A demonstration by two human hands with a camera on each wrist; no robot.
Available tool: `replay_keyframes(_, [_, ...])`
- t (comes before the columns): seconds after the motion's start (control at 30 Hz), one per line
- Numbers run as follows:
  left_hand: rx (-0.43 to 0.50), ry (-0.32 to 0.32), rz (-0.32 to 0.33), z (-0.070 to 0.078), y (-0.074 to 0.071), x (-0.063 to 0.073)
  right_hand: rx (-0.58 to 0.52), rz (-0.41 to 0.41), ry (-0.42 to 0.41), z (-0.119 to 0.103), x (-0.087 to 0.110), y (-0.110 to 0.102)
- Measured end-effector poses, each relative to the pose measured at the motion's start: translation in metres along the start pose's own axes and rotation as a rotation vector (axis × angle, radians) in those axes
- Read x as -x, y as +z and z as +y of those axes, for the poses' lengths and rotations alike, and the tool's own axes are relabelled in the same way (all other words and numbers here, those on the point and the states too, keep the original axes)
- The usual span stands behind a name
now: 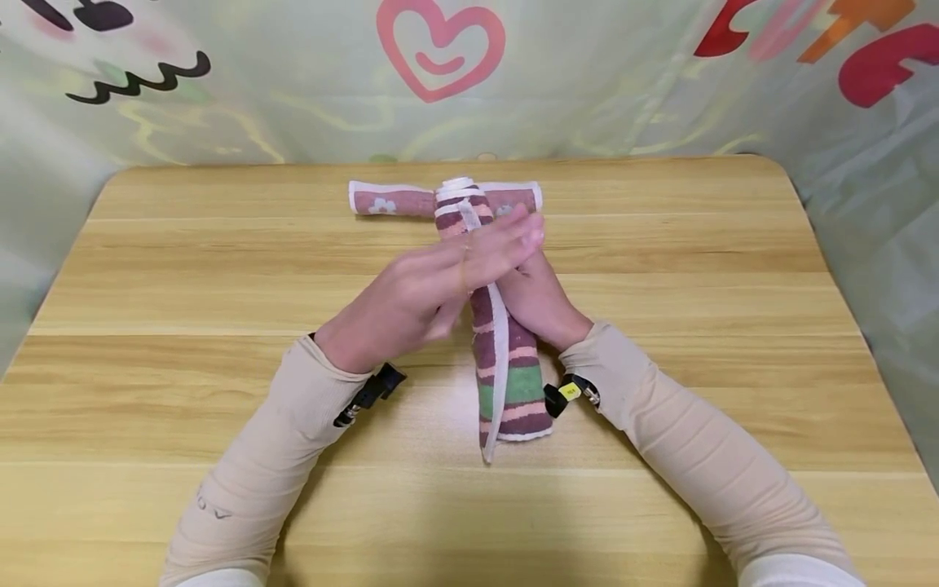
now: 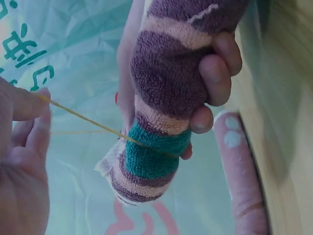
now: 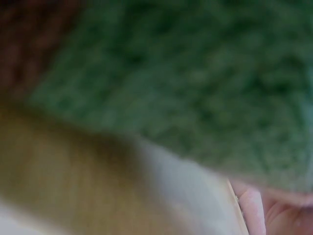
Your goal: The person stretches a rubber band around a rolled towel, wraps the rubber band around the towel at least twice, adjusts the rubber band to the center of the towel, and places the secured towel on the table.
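Note:
A rolled striped towel [image 1: 522, 383] in purple, pink and green, with a white edge, is raised at its far end. My right hand [image 1: 539, 297] grips it from the right; in the left wrist view its fingertips [image 2: 215, 81] curl round the roll. My left hand [image 1: 411, 293] crosses above the roll and pinches a thin yellow rubber band [image 2: 85, 117]. Stretched taut, the band crosses the towel's green stripe [image 2: 156, 159]; its path behind the roll is hidden. Blurred green towel [image 3: 186, 83] fills most of the right wrist view.
Behind the striped roll, a pink rolled towel [image 1: 392, 201] with pale flowers lies crosswise on the wooden table [image 1: 183, 285]. A patterned fabric backdrop [image 1: 315, 81] stands along the table's far edge.

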State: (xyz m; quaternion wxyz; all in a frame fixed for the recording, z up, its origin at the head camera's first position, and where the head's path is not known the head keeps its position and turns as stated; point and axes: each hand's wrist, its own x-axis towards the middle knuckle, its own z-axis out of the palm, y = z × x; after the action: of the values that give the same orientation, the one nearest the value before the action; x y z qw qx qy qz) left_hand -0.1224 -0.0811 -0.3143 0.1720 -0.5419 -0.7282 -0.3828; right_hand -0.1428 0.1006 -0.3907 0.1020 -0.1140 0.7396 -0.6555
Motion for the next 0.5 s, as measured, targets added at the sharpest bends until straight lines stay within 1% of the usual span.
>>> replay_keyframes(0.07, [-0.072, 0.025, 0.039, 0.0, 0.0, -0.001, 0.01, 0.003, 0.003, -0.001, 0.0, 0.0])
replay_keyframes(0.13, [-0.141, 0.032, 0.084, -0.001, 0.0, -0.001, -0.01, -0.004, 0.022, -0.001, 0.0, 0.0])
replay_keyframes(0.27, [-0.237, 0.001, 0.182, -0.005, -0.001, -0.002, -0.058, -0.02, 0.041, -0.004, 0.001, 0.002])
replay_keyframes(0.37, [-0.223, -0.012, 0.241, -0.008, -0.005, 0.0, -0.074, -0.038, 0.031, -0.005, 0.002, 0.003])
replay_keyframes(0.43, [-0.199, -0.015, 0.255, -0.01, -0.01, 0.001, -0.07, -0.044, 0.019, -0.005, 0.002, 0.004])
replay_keyframes(0.5, [-0.156, -0.019, 0.272, -0.01, -0.016, 0.003, -0.063, -0.048, 0.013, -0.006, 0.001, 0.004])
